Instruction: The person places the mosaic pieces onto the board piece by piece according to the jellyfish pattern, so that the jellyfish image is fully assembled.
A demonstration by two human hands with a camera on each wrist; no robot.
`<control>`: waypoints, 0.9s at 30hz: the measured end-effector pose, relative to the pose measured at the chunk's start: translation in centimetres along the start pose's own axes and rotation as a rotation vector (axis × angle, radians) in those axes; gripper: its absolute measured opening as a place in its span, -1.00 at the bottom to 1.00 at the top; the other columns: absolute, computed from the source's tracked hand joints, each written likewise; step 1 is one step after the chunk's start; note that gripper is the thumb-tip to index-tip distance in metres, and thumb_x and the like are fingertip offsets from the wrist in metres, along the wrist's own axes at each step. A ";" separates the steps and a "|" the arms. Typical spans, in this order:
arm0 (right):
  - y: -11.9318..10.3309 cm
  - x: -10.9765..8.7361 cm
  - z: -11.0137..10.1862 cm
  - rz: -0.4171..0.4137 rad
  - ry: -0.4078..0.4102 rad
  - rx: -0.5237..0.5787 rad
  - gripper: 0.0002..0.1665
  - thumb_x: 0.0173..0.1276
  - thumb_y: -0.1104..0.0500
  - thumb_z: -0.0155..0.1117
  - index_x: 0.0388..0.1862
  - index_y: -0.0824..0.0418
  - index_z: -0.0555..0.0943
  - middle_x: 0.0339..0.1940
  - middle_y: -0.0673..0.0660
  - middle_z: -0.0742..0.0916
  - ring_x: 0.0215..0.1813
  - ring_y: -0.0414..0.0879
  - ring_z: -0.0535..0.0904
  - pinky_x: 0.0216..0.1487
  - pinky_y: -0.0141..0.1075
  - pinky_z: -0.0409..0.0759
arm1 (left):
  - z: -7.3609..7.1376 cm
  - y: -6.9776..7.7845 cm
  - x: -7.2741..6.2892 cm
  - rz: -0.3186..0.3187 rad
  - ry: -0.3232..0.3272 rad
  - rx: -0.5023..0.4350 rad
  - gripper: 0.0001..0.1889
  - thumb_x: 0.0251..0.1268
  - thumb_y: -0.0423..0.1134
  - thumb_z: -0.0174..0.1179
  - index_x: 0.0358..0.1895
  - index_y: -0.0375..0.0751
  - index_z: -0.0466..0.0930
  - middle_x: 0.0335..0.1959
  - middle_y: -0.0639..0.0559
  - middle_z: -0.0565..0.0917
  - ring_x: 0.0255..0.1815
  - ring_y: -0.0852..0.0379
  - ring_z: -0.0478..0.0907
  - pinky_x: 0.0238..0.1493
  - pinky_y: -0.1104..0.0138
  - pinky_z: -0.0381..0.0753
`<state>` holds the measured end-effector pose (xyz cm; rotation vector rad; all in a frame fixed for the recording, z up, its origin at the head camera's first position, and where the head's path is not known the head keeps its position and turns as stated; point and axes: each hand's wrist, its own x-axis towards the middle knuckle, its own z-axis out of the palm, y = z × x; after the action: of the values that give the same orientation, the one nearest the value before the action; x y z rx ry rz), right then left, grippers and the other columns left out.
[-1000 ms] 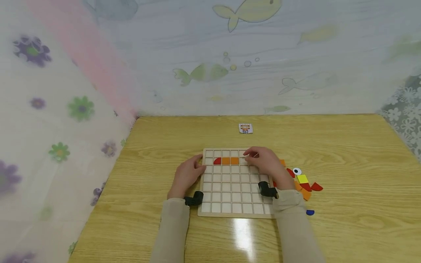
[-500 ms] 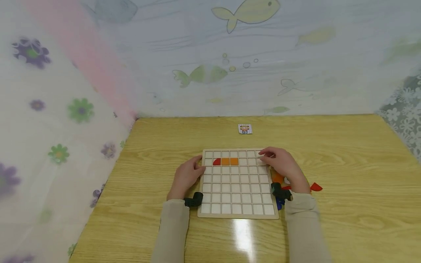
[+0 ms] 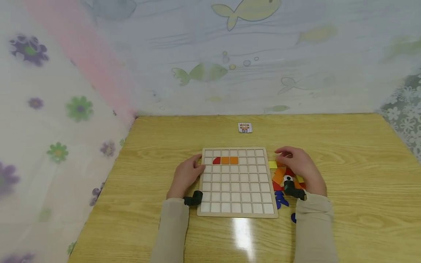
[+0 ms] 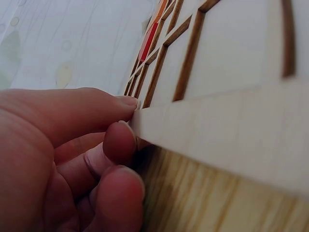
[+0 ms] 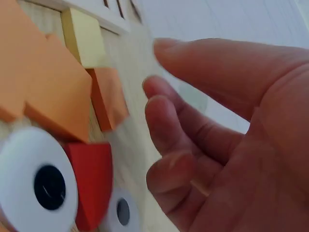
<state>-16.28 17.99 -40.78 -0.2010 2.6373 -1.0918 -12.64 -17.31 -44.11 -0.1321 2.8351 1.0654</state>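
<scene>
on table (image 3: 361,164): card (image 3: 245,128) behind board (image 3: 234,188); loose pieces (image 3: 278,175) right of board

We saw a wooden grid board (image 3: 236,187) lying flat at the lower centre of the frame, its left rim held by the left hand (image 3: 186,174). In its second row from the top sat a round-cornered red tile (image 3: 217,160) and two orange squares (image 3: 229,160), side by side. Right of the board we found loose orange pieces (image 3: 279,175), red pieces (image 3: 277,186), a yellow piece (image 3: 273,165), a black-centred white disc (image 3: 288,178) and, lower down, blue pieces (image 3: 280,198). The right hand (image 3: 298,162) hovered above them, holding nothing.
</scene>
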 end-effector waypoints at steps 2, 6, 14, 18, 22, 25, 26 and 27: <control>0.1 -0.1 -0.1 0.009 -0.008 -0.001 -0.58 0.30 0.09 0.09 0.10 0.23 0.45 -0.08 0.26 0.55 -0.11 0.10 0.45 -0.16 -0.12 0.44 | 0.0 0.0 0.0 -0.001 -0.003 -0.001 -0.51 0.19 -0.08 0.10 0.22 -0.01 0.36 -0.59 0.12 0.48 -0.68 0.17 0.40 -0.51 0.32 0.34; 0.4 -0.1 -0.1 0.014 -0.033 -0.006 -0.57 0.28 0.13 0.12 0.10 0.27 0.44 -0.05 0.30 0.53 -0.15 0.09 0.45 -0.22 -0.18 0.44 | 0.0 0.0 0.0 -0.009 -0.004 -0.006 -0.51 0.19 -0.09 0.10 0.22 0.01 0.36 -0.58 0.13 0.50 -0.69 0.18 0.40 -0.51 0.33 0.34; 0.6 0.1 -0.2 0.021 -0.107 0.022 -0.54 0.21 0.34 0.00 0.14 0.31 0.40 0.01 0.33 0.46 -0.20 0.07 0.43 -0.25 -0.21 0.43 | 0.0 0.2 0.1 -0.012 -0.006 0.003 -0.51 0.19 -0.08 0.10 0.23 0.00 0.35 -0.56 0.14 0.50 -0.69 0.19 0.41 -0.46 0.32 0.35; 0.5 0.0 -0.4 0.031 -0.122 0.022 -0.57 0.24 0.31 0.03 0.13 0.33 0.41 -0.01 0.34 0.48 -0.23 0.04 0.44 -0.25 -0.22 0.44 | 0.0 0.3 0.1 -0.011 -0.007 0.013 -0.50 0.19 -0.07 0.09 0.23 -0.01 0.34 -0.56 0.13 0.49 -0.69 0.19 0.41 -0.44 0.32 0.35; 0.7 0.0 -0.3 0.030 -0.107 0.000 -0.59 0.27 0.26 0.09 0.10 0.33 0.43 -0.03 0.34 0.49 -0.24 0.04 0.46 -0.25 -0.20 0.45 | -0.1 0.3 0.2 -0.021 -0.018 -0.014 -0.50 0.20 -0.07 0.09 0.24 0.01 0.33 -0.56 0.13 0.50 -0.70 0.17 0.42 -0.48 0.32 0.36; 0.8 0.1 -0.1 0.027 -0.077 -0.027 -0.60 0.26 0.24 0.11 0.08 0.31 0.43 -0.02 0.34 0.47 -0.21 0.08 0.44 -0.21 -0.16 0.44 | -0.1 0.3 0.1 -0.025 -0.023 -0.026 -0.50 0.20 -0.07 0.09 0.24 0.02 0.32 -0.56 0.12 0.51 -0.71 0.16 0.43 -0.50 0.32 0.36; 0.8 0.1 -0.1 0.030 -0.070 -0.024 -0.60 0.25 0.24 0.11 0.07 0.32 0.43 -0.03 0.34 0.47 -0.20 0.08 0.44 -0.21 -0.16 0.45 | 0.0 0.2 0.1 -0.025 -0.023 -0.025 -0.50 0.20 -0.07 0.09 0.24 0.02 0.32 -0.56 0.13 0.51 -0.71 0.16 0.43 -0.49 0.32 0.36; 0.8 0.1 0.0 0.037 -0.063 -0.016 -0.61 0.25 0.24 0.11 0.06 0.32 0.42 -0.04 0.34 0.47 -0.21 0.09 0.44 -0.22 -0.16 0.45 | 0.0 0.2 0.1 -0.025 -0.023 -0.026 -0.50 0.20 -0.07 0.09 0.25 0.02 0.32 -0.56 0.13 0.51 -0.71 0.16 0.43 -0.49 0.32 0.36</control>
<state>-16.39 18.54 -41.35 -0.1860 2.5838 -1.0360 -12.78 -17.16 -43.95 -0.1563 2.7931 1.0915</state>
